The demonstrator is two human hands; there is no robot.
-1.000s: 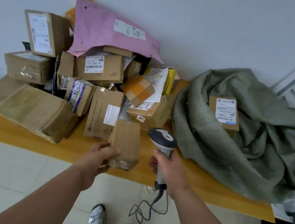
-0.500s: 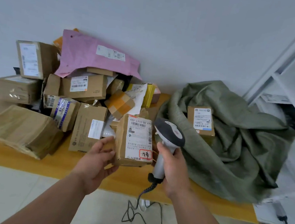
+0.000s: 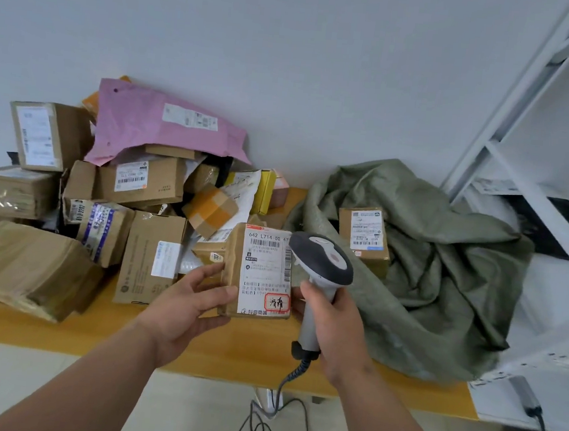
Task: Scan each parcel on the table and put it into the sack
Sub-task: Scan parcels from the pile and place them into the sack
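The left hand (image 3: 188, 301) holds a small brown parcel (image 3: 259, 271) upright above the table's (image 3: 216, 347) front edge, thumb curled onto its left face and fingers wrapped behind, its white label facing the camera. The right hand (image 3: 333, 326) has all fingers curled tight round the grip of the barcode scanner (image 3: 321, 270), whose head sits just beside the parcel's right edge. To the right, the green sack (image 3: 435, 283) lies slumped on the table with another labelled box (image 3: 364, 236) resting in it

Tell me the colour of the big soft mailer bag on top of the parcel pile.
Pink mailer bag; seen in the head view.
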